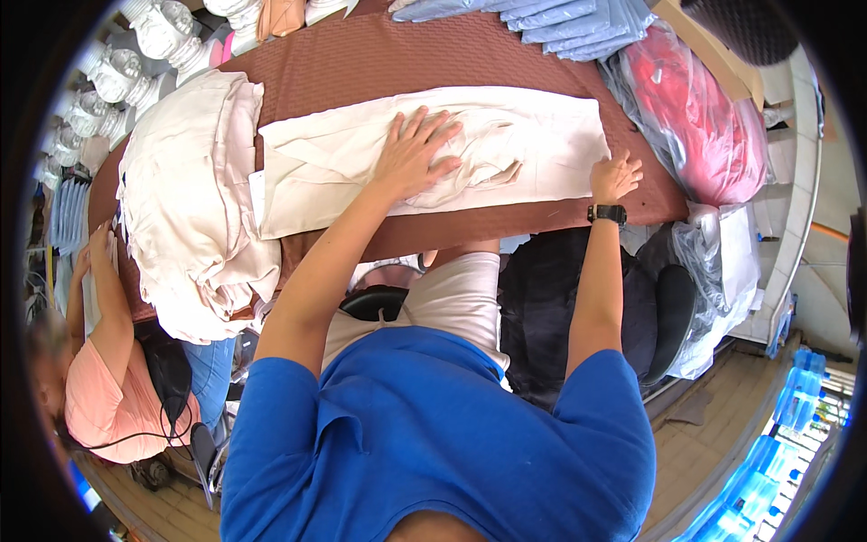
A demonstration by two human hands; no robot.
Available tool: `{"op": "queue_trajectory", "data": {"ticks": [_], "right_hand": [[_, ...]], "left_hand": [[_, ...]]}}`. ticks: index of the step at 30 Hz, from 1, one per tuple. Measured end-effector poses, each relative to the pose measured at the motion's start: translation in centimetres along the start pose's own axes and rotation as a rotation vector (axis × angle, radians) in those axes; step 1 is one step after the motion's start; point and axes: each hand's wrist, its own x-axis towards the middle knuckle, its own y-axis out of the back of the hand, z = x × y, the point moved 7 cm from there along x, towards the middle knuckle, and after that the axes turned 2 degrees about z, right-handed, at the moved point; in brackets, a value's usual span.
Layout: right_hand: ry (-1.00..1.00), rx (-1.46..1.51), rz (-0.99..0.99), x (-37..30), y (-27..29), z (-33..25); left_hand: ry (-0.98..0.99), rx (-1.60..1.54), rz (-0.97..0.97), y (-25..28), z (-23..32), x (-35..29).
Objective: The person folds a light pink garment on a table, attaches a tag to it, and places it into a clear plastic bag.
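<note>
Cream cloth (551,135), a long panel with a rumpled middle, lies lengthwise on the brown worktop (334,68) in front of the person. The left grip (417,155) is open, palm down with fingers spread on the cloth, beside the rumpled part. The right grip (617,176) is at the cloth's right end, fingers bent; I cannot tell whether it pinches the edge. A black watch (607,214) circles the right wrist. Just left of the cloth is a thick pile of similar cream fabric (194,181). Blue folded packs (578,27) lie along the far side, and a clear plastic bag (695,117) with red contents sits toward the right. A co-worker in a pink top (117,402) is near the worktop's left end.
</note>
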Motion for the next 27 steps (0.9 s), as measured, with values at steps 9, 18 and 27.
{"op": "queue_trajectory", "data": {"ticks": [9, 18, 27], "right_hand": [[0.812, 0.794, -0.124, -7.0, 7.1, -18.9], [0.836, 0.569, -0.249, -11.0, 1.8, -20.0], [0.840, 0.645, -0.235, -9.6, 5.0, -21.0]], "left_hand": [[0.120, -0.105, 0.135, 3.5, -5.5, -0.4], [0.395, 0.172, 0.146, 4.4, -14.0, -6.2], [0.539, 0.152, 0.367, 12.6, -24.9, -9.6]]}}
